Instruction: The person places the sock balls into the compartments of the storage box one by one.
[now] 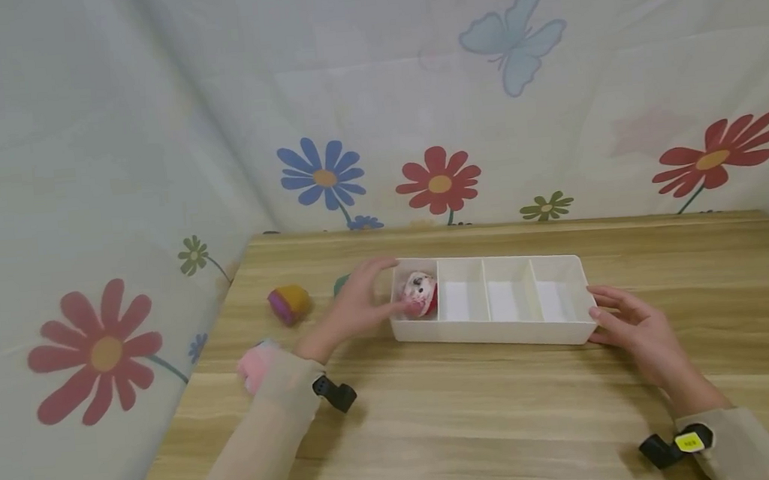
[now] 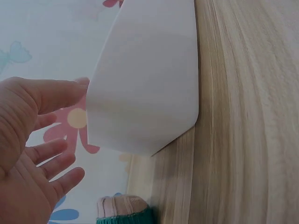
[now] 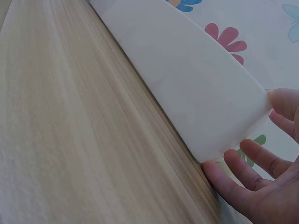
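Observation:
A long white divided box [image 1: 493, 329] stands on the wooden table. Its left compartment holds a white-and-red bundle, likely a rolled-up sock [image 1: 419, 291], with a dark face-like pattern. My left hand [image 1: 360, 300] is at the box's left end, fingers loosely spread and thumb reaching over the rim beside the bundle. In the left wrist view, that thumb overlaps the box's rim and the other fingers hang apart from it. At the opposite end, my right hand [image 1: 636, 332] holds the box's corner, thumb by the rim and fingertips against the end wall.
On the table's left side lie a yellow-and-purple bundle [image 1: 289, 304] and a pink one [image 1: 253, 365], partly behind the left sleeve. A green-and-beige ribbed bundle [image 2: 125, 210] is mostly hidden behind the left hand. A flowered curtain [image 1: 372, 83] hangs behind the table.

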Available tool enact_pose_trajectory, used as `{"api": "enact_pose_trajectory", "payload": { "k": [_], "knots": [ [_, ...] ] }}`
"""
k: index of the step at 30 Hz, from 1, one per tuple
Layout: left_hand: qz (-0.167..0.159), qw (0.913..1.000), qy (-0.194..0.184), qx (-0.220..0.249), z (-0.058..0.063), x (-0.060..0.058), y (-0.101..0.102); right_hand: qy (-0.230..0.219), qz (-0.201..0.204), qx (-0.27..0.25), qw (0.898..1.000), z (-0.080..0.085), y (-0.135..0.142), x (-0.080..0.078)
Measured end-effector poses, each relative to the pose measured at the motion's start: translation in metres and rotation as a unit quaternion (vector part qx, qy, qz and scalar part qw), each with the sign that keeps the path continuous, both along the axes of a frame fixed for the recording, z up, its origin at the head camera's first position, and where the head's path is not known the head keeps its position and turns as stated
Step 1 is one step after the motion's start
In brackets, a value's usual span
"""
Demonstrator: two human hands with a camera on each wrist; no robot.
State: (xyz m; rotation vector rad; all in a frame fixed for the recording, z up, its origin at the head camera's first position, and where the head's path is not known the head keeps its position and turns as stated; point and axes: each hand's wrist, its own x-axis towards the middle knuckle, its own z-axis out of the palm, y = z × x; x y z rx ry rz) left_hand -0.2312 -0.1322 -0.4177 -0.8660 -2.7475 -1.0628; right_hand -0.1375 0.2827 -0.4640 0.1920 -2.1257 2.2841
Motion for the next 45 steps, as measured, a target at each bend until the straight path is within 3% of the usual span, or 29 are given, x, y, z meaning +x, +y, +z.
{"api": "enact_pose_trajectory", "payload": {
  "k": [9,17,31,38,45],
  "knots": [
    [-0.001,0.9998,-0.001,0.018,0.004,0.003,-0.018,0.003,0.001,-0.011,1.0,0.0,0.001,-0.001],
    [0.001,0.9996,0.022,0.015,0.005,0.013,-0.036,-0.001,0.0,-0.013,1.0,0.0,0.001,0.0],
    [0.01,0.9981,0.055,0.027,0.005,0.024,-0.049,0.009,-0.004,-0.014,1.0,0.002,0.003,-0.001],
    [0.027,0.998,0.04,0.04,0.003,0.035,-0.058,0.001,-0.006,0.006,1.0,0.0,0.0,0.001],
    [0.038,0.9981,0.03,0.038,0.006,0.046,-0.065,0.006,-0.008,-0.009,1.0,-0.001,-0.002,0.0]
  ]
}}
